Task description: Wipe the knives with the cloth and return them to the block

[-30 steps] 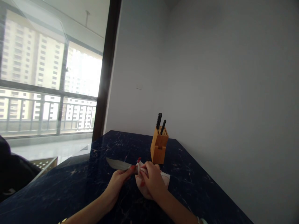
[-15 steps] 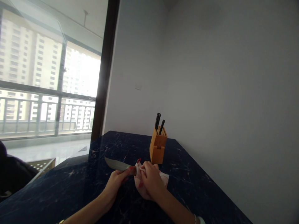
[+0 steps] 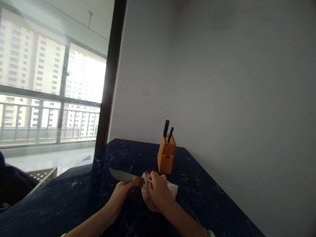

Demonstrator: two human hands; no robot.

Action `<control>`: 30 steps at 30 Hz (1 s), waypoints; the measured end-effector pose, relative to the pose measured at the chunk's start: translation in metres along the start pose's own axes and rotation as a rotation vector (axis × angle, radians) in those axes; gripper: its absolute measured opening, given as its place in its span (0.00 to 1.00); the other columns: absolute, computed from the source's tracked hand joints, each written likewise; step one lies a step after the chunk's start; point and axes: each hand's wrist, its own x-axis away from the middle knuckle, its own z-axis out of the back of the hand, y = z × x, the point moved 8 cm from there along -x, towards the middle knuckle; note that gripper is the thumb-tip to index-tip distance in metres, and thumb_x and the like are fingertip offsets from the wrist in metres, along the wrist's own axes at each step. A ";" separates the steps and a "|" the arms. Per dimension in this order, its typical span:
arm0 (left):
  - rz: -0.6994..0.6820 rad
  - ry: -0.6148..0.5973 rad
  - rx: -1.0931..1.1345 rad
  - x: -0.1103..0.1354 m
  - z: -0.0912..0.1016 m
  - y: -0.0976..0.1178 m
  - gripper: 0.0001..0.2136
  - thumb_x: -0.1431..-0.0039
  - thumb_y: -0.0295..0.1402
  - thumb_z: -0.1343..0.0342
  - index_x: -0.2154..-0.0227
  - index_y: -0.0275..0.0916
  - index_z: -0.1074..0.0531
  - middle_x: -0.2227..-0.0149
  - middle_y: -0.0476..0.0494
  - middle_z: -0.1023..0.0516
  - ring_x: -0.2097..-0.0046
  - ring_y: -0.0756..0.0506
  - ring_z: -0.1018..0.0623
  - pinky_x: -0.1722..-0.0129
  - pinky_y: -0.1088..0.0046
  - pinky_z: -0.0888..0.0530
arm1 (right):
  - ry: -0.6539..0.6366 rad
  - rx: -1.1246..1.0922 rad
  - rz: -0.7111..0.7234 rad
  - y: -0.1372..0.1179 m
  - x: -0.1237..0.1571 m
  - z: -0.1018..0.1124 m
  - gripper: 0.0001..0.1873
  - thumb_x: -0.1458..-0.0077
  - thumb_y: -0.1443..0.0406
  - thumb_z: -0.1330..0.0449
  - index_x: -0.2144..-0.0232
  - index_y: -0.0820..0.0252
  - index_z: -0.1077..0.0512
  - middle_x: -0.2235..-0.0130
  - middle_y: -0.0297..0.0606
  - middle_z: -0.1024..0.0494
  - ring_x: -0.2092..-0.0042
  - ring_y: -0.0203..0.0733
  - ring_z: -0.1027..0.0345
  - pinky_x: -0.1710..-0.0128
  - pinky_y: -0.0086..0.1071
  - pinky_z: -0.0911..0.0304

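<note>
A wide-bladed kitchen knife (image 3: 120,175) is held low over the table, its tip pointing left. My left hand (image 3: 122,191) is closed on it near the handle end of the blade. A white and pink cloth (image 3: 149,201) is bunched in my right hand (image 3: 159,190), whose fingers press it around the knife's handle end. The handle itself is hidden by the cloth and fingers. Just beyond my right hand stands a wooden knife block (image 3: 165,161), upright, with two black-handled knives (image 3: 166,127) in its slots.
The dark blue marbled table (image 3: 133,151) stretches back to a grey wall (image 3: 222,98). At the left are a glass window (image 3: 49,75) with a railing outside and a black object (image 3: 14,184) beside the table.
Both hands keep their hold on the knife and cloth. My right fingers have shifted slightly over the cloth, and the view has moved a little.
</note>
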 end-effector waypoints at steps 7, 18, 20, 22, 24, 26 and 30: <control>-0.004 -0.039 -0.005 0.003 -0.004 0.003 0.17 0.53 0.42 0.42 0.65 0.34 0.25 0.62 0.40 0.21 0.56 0.39 0.25 0.58 0.69 0.31 | -0.002 0.060 -0.002 0.010 -0.002 -0.002 0.10 0.49 0.72 0.52 0.65 0.56 0.36 0.66 0.33 0.29 0.65 0.39 0.39 0.65 0.31 0.50; 0.023 -0.021 0.004 -0.006 0.003 -0.008 0.18 0.55 0.43 0.41 0.64 0.34 0.26 0.61 0.39 0.22 0.54 0.39 0.27 0.57 0.69 0.33 | -0.064 0.100 0.053 0.002 -0.001 -0.008 0.08 0.47 0.69 0.51 0.65 0.58 0.35 0.63 0.37 0.31 0.64 0.40 0.39 0.66 0.32 0.47; 0.020 -0.013 0.008 -0.006 0.004 -0.008 0.19 0.55 0.43 0.41 0.64 0.34 0.25 0.61 0.39 0.21 0.53 0.39 0.27 0.57 0.69 0.33 | -0.085 0.086 0.079 0.001 -0.001 -0.009 0.07 0.47 0.69 0.51 0.65 0.58 0.35 0.63 0.37 0.31 0.64 0.40 0.39 0.66 0.32 0.46; 0.016 -0.003 0.030 -0.006 0.004 -0.008 0.19 0.56 0.42 0.40 0.64 0.34 0.26 0.62 0.39 0.21 0.55 0.39 0.26 0.58 0.69 0.32 | -0.093 0.078 0.063 0.007 -0.003 -0.010 0.08 0.46 0.71 0.52 0.66 0.59 0.35 0.64 0.37 0.31 0.65 0.39 0.39 0.66 0.31 0.46; 0.024 0.011 0.049 -0.005 0.004 -0.007 0.18 0.57 0.41 0.40 0.65 0.33 0.25 0.63 0.39 0.21 0.57 0.39 0.25 0.60 0.70 0.31 | -0.093 0.084 0.031 0.016 -0.005 -0.012 0.09 0.46 0.72 0.53 0.66 0.59 0.34 0.64 0.37 0.31 0.65 0.39 0.39 0.66 0.31 0.46; 0.036 0.018 0.059 -0.004 0.004 -0.006 0.17 0.56 0.40 0.39 0.66 0.33 0.25 0.64 0.38 0.21 0.58 0.39 0.24 0.62 0.72 0.31 | -0.095 0.077 0.009 0.023 -0.005 -0.014 0.10 0.46 0.73 0.54 0.66 0.59 0.35 0.65 0.37 0.31 0.66 0.38 0.38 0.65 0.31 0.46; 0.044 0.021 0.085 -0.004 0.004 -0.006 0.15 0.57 0.39 0.38 0.67 0.33 0.25 0.64 0.39 0.20 0.60 0.40 0.23 0.64 0.72 0.30 | -0.088 -0.007 0.042 0.016 -0.003 -0.011 0.09 0.46 0.71 0.54 0.65 0.59 0.35 0.63 0.37 0.31 0.64 0.38 0.37 0.65 0.30 0.45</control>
